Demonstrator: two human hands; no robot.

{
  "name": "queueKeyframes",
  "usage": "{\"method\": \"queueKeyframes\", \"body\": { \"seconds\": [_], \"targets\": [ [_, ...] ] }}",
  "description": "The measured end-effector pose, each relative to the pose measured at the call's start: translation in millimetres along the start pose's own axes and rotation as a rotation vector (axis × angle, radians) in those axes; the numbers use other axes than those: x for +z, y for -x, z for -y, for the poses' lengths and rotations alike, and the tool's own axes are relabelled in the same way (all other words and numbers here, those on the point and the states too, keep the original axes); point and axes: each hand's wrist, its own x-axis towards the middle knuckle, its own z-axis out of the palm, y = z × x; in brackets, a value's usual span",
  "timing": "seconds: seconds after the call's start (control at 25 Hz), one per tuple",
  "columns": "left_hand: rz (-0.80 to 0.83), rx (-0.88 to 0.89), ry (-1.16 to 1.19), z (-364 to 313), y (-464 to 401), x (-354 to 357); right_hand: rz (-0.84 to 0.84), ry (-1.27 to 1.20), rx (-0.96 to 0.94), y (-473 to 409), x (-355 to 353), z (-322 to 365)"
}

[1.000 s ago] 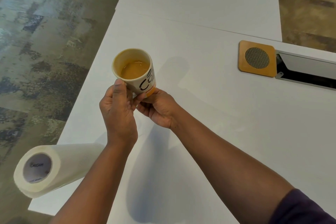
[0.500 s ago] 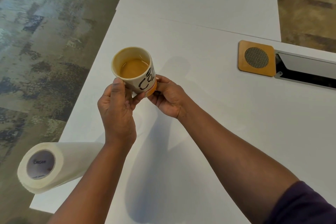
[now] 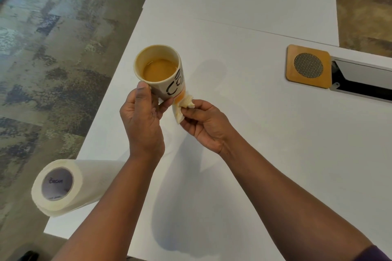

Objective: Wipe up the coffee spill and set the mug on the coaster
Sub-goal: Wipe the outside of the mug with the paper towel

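My left hand (image 3: 144, 116) grips a paper coffee cup (image 3: 162, 72) by its side and holds it tilted above the white table (image 3: 265, 133). The cup has black lettering, an orange base and light brown coffee inside. My right hand (image 3: 204, 122) pinches a crumpled, stained paper towel wad (image 3: 183, 105) against the cup's base. A square wooden coaster (image 3: 308, 66) with a round mesh centre lies on the table at the right, well apart from the cup.
A paper towel roll (image 3: 63, 185) lies on its side at the table's near left corner, overhanging the edge. A recessed cable slot (image 3: 364, 81) sits right next to the coaster. A seam splits the table from a second tabletop behind. Patterned floor lies to the left.
My right hand has slid from under the cup to its right side, and the crumpled towel now shows at the cup's base. The cup stays held in my left hand.
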Motion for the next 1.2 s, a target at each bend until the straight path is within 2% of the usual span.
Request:
{"method": "queueKeyframes", "body": {
  "seconds": [0.4, 0.6, 0.76, 1.04, 1.2],
  "targets": [
    [-0.029, -0.036, -0.01, 1.3, 5.9, -1.6, 0.014, 0.057, 0.068, -18.1, 16.1, -19.4],
    [0.017, -0.062, -0.001, 0.6, 13.4, -3.8, 0.059, -0.05, 0.134, -26.5, 16.4, -18.8],
    [0.061, -0.074, -0.01, 0.8, 18.5, -9.7, 0.029, -0.117, 0.19, -33.0, 15.8, -11.3],
    [0.093, -0.065, -0.025, -0.8, 22.2, -18.3, -0.011, 0.007, 0.041, -45.8, 6.5, 4.3],
    [0.077, -0.058, -0.027, -3.4, 21.3, -17.0, 0.034, 0.0, -0.043, -41.6, -0.9, 14.4]
  ]
}}
